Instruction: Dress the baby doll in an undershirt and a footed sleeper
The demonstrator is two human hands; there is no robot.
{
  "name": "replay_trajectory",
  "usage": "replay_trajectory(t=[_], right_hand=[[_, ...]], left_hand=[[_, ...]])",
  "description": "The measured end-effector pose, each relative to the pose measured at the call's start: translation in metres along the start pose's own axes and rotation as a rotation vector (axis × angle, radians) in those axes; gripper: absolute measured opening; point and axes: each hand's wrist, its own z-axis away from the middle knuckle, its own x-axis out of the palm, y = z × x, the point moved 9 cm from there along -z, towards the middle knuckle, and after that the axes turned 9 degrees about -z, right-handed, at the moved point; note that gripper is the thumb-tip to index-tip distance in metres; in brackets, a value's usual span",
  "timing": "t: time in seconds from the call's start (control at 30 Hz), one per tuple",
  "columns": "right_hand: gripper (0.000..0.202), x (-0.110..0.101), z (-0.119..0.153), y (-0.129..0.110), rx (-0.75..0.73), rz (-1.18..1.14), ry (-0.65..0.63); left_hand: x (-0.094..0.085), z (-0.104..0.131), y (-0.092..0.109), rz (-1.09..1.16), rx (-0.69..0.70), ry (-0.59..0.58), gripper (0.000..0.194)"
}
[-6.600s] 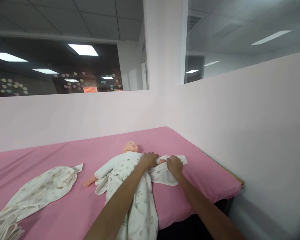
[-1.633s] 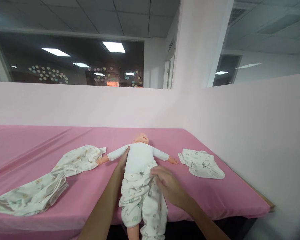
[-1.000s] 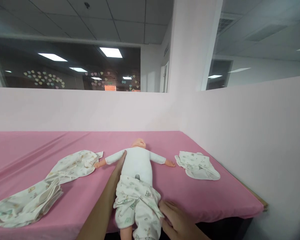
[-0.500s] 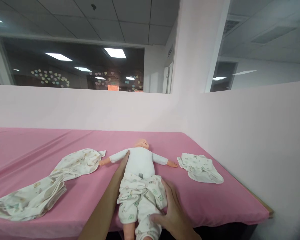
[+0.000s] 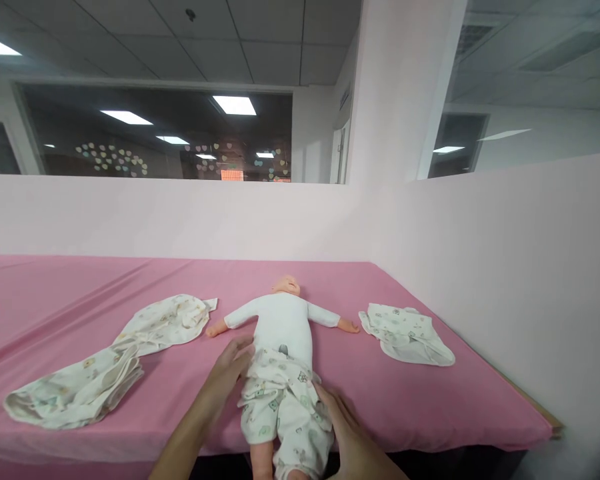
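A baby doll [image 5: 283, 327] in a white long-sleeved top lies on its back, arms spread and head away from me. Printed white baby pants [image 5: 293, 407] cover its hips and legs, bunched at the waist; its lower left leg [image 5: 262, 460] shows bare. Beside the doll's waist on the left is my left hand [image 5: 233, 363], open, fingertips by the waistband. My right hand [image 5: 345, 427] lies along the right side of the pants with its fingers stretched out, touching the cloth. The thumb of that hand is hard to make out.
Printed baby clothing [image 5: 100, 373] lies loosely spread on the left of the pink-covered table [image 5: 405, 400]. A folded printed garment [image 5: 410, 337] rests to the right. Pale walls [image 5: 180, 220] with windows border the table behind and on the right.
My left hand has drawn back from the doll's chest and armpit down to its waist. My right hand has shifted slightly lower along the pants. The right pant side sits looser at the waist.
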Motion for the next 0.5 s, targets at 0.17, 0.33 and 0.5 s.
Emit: replay_trajectory(t=[0.17,0.33,0.5], right_hand=[[0.113,0.021,-0.007,0.007,-0.091,0.169,0.063],[0.106,0.028,-0.014,0.016,-0.107,0.182,0.135],[0.104,0.022,-0.008,0.004,-0.125,0.106,0.133]], left_hand=[[0.007,0.045,-0.015,-0.276,0.165,-0.063,0.073],[0.01,0.028,-0.008,-0.42,0.274,-0.088,0.094],[-0.002,0.004,-0.011,-0.477,0.234,0.067,0.07]])
